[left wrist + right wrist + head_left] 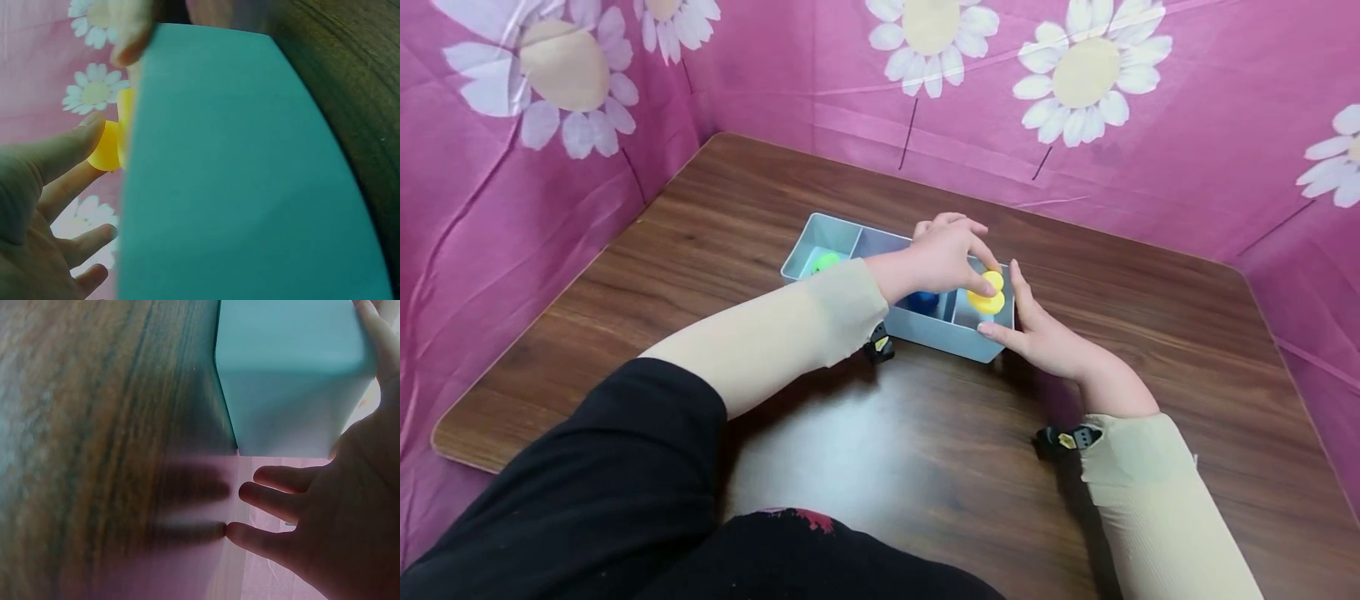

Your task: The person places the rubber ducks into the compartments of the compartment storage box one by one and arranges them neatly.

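Observation:
A long pale grey-blue box (951,337) with dividers stands on the table. My left hand (947,254) reaches over it from the left and pinches a small yellow toy (987,302), made of two rounded parts, between thumb and fingertips at the right compartment. The left wrist view shows the other fingers spread apart beside the box wall. At the box's right end is my right hand (1048,337), its thumb at the front rim and its index finger along the far corner. Its other fingers (269,499) stretch out straight past the end wall. A blue object (923,302) lies in a middle compartment, partly hidden.
A bright green object (825,262) sits in the box's left compartment, partly covered by my left sleeve. Brown wood-grain table (880,450) surrounds the box. A pink cloth (820,75) with white daisies hangs along the back and sides.

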Demonstrator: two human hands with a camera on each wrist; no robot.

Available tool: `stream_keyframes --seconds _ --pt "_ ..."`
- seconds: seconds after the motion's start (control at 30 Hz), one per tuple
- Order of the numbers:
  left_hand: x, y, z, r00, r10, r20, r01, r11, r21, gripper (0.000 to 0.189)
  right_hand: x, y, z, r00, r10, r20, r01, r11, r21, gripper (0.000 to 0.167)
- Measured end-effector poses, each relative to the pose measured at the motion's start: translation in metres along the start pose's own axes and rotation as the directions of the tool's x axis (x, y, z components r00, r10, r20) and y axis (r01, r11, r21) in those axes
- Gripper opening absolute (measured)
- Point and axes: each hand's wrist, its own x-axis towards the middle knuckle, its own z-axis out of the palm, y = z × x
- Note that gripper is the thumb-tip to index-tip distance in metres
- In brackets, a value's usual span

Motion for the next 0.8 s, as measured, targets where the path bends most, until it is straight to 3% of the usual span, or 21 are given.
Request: stream_keyframes --seconds 0.37,0.8 --pt "0.01 -0.004 0.018 1.0 -0.008 0.025 0.007 0.998 0.062 0.032 0.0 0.0 0.0 1.0 -0.022 0.003 0.022 1.0 0.013 0.104" --pt "0.011 -0.004 0.023 0.999 -0.015 0.051 0.009 0.993 0.12 0.031 -0.002 -0.003 -0.001 1.0 -0.011 0.018 0.011 1.0 0.023 0.102"
